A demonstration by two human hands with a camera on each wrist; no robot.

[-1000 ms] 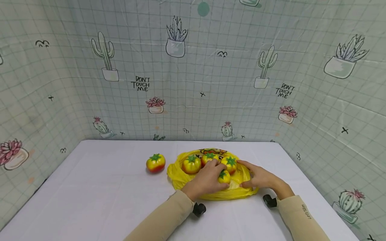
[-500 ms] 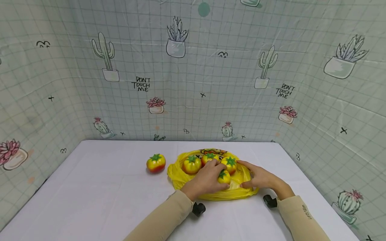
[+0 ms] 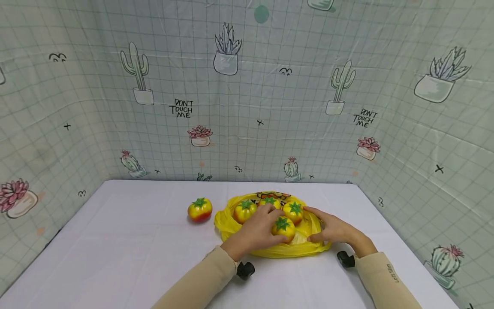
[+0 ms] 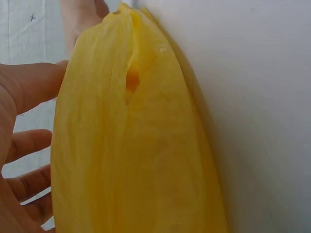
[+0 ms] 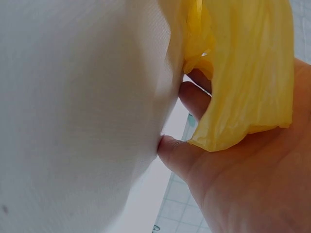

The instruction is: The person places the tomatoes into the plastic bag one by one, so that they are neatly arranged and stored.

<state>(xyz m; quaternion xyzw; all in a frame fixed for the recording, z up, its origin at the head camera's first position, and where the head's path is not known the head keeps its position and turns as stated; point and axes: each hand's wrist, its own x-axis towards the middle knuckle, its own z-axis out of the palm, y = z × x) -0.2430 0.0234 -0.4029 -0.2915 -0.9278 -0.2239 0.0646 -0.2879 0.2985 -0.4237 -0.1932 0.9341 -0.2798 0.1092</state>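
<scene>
A crumpled yellow plastic bag (image 3: 224, 223) lies spread on the table, holding several yellow-red tomatoes with green star-shaped tops. My left hand (image 3: 251, 234) is over its near left part, its fingers beside and partly behind the front tomato (image 3: 285, 231). In the left wrist view, that hand's spread fingers (image 4: 31, 145) show past the bag side (image 4: 131, 160); their tips are partly hidden. At the bag's right edge my right hand (image 3: 333, 227) rests with thumb and index apart. The right wrist view has bag plastic (image 5: 248, 73) draped across the palm, hiding part of the fingers.
One loose tomato (image 3: 200, 210) sits on the white table (image 3: 115, 240) left of the bag. Wrist-worn black devices (image 3: 245, 270) sit under both forearms. A cactus-printed curtain (image 3: 258, 98) surrounds the table at the back and sides.
My left hand has shifted slightly left and its fingers have loosened, uncovering more of the front tomato. My right hand stays at the bag's edge.
</scene>
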